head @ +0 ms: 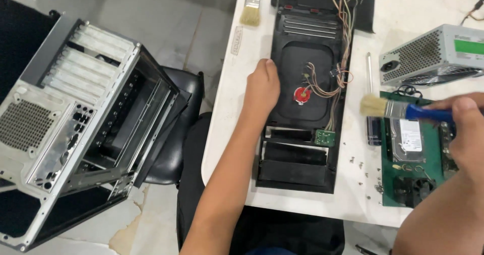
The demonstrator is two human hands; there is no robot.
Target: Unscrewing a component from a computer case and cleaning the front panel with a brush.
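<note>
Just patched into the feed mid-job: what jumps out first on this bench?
The long black front panel lies inside-up mid-table, wires trailing along it, the left hand pressing its left edge. The right hand holds a blue-handled brush over the green board at right. An empty metal case sits tilted on a chair at far left.

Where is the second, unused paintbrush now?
The pale-bristled wooden paintbrush lies at the white table's far left edge, just left of the black plastic computer front panel.

power supply cut off at right edge, tiny screws indistinct, brush handle hidden in fist
</note>
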